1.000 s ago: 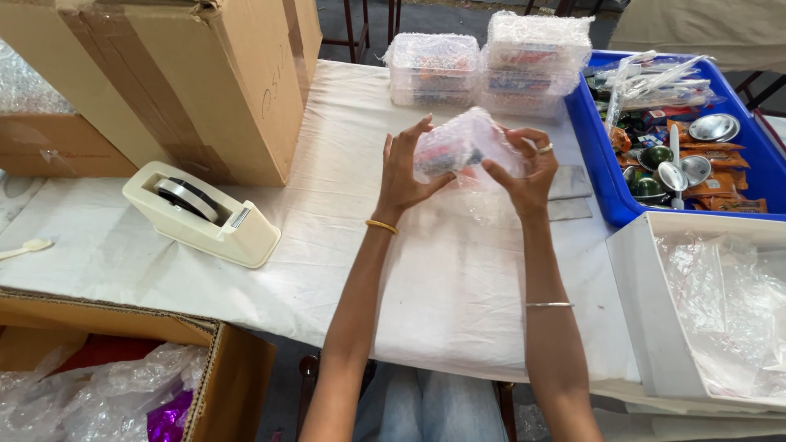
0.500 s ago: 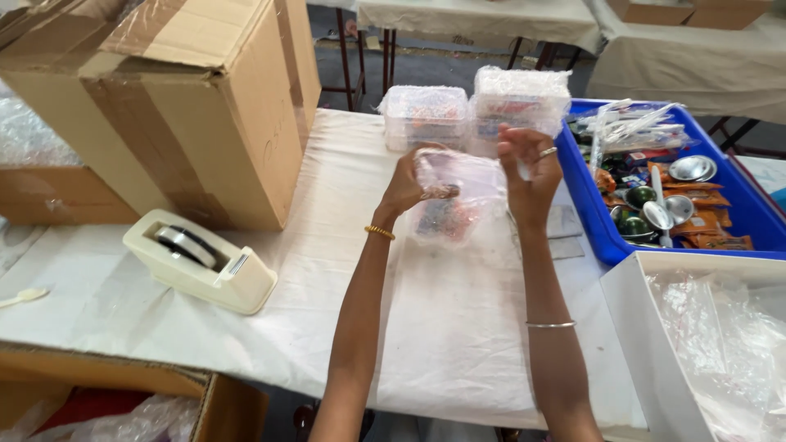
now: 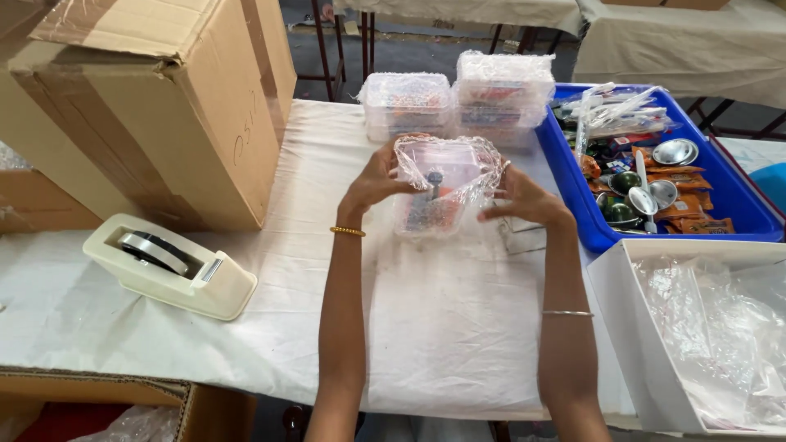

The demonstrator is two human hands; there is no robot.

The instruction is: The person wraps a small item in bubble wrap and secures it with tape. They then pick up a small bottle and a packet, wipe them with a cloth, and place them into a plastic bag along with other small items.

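Observation:
My left hand (image 3: 372, 184) and my right hand (image 3: 524, 196) hold a clear plastic bag (image 3: 442, 176) from either side, above the white-covered table (image 3: 442, 327). Small items, among them a dark spoon-like piece and colourful packets, show through the bag. It hangs upright with its crumpled top edge between my fingers. Both wrists wear thin bangles.
Two stacked wrapped clear packs (image 3: 454, 102) stand behind the bag. A blue tray (image 3: 737, 205) of steel bowls, spoons and packets is at the right, a white box lined with plastic (image 3: 704, 336) below it. A tape dispenser (image 3: 168, 266) and a large cardboard box (image 3: 155, 98) sit at the left.
The bag has gone from being held flat and high between my hands to hanging upright and lower over the table. My hands have spread to its sides.

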